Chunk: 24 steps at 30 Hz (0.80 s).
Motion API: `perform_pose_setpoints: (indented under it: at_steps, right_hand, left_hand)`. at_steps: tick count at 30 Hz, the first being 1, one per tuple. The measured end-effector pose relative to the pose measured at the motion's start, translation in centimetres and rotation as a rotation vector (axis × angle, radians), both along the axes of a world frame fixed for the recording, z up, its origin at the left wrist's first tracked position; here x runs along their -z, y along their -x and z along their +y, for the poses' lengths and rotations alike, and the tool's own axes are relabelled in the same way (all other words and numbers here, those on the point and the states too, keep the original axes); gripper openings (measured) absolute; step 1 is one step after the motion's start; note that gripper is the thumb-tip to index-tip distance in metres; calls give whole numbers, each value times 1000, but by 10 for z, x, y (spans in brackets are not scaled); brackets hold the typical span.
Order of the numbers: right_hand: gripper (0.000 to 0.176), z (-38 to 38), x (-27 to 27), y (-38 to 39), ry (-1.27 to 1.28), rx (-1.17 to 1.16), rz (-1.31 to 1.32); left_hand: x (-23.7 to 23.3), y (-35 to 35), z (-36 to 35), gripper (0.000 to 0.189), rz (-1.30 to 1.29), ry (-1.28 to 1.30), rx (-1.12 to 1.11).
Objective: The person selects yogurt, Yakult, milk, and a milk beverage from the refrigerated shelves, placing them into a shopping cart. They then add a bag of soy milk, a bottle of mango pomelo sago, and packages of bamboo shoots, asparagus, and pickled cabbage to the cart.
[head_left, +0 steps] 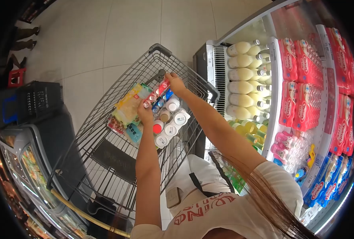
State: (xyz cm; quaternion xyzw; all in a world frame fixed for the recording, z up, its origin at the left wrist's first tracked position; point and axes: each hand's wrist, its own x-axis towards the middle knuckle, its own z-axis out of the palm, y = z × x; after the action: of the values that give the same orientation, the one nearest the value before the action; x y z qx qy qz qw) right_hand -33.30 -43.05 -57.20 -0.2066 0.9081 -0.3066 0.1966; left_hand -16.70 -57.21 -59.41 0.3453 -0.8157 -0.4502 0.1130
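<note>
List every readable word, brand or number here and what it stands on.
"Yakult": white ovals on the red multipacks.
Shirt lettering: red, upside down, partly hidden, unreadable.
Held bottle pack, cart bottles, blue packs: labels too blurred to read.

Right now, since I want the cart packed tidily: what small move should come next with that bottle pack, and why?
Probably lower the bottle pack straight down to rest: left hand and right hand grip its ends just over the white bottles standing in the cart, beside the snack packets.
</note>
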Motion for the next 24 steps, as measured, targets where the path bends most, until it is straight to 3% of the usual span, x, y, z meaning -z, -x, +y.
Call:
perform_pose_setpoints:
  at_steps: [2,7,9,11,14,16,17,20,22,24]
  right_hand:
    - [29,0,20,-2,-82,-37,48]
    - [43,2,-7,-15,-412,-170,219]
    - [52,-1,-40,-27,-357,-146,51]
    - [42,4,-52,-52,-134,-122,59]
    - [18,33,-134,-122,232,39,142]
    - [10,58,-171,-173,382,82,154]
    - [9,74,-197,-197,449,121,183]
    - [10,110,-213,-282,493,155,42]
    - [12,141,-220,-329,498,64,-48]
    - [14,171,-223,-367,406,16,-113]
  left_hand:
    - [8,-1,1,47,-39,-114,36]
    - [13,3,-7,54,-148,69,239]
    - [10,2,-13,63,-164,57,312]
    - [7,1,-10,64,-168,149,282]
    - [-54,-20,12,52,-154,-2,361]
    - [-44,-42,18,42,-188,-387,428]
    - [-64,-61,30,41,-129,-398,510]
    - [-155,-115,85,40,-156,-279,600]
    - [-184,-148,117,43,-213,-189,587]
    - [-202,-182,141,51,-153,43,713]
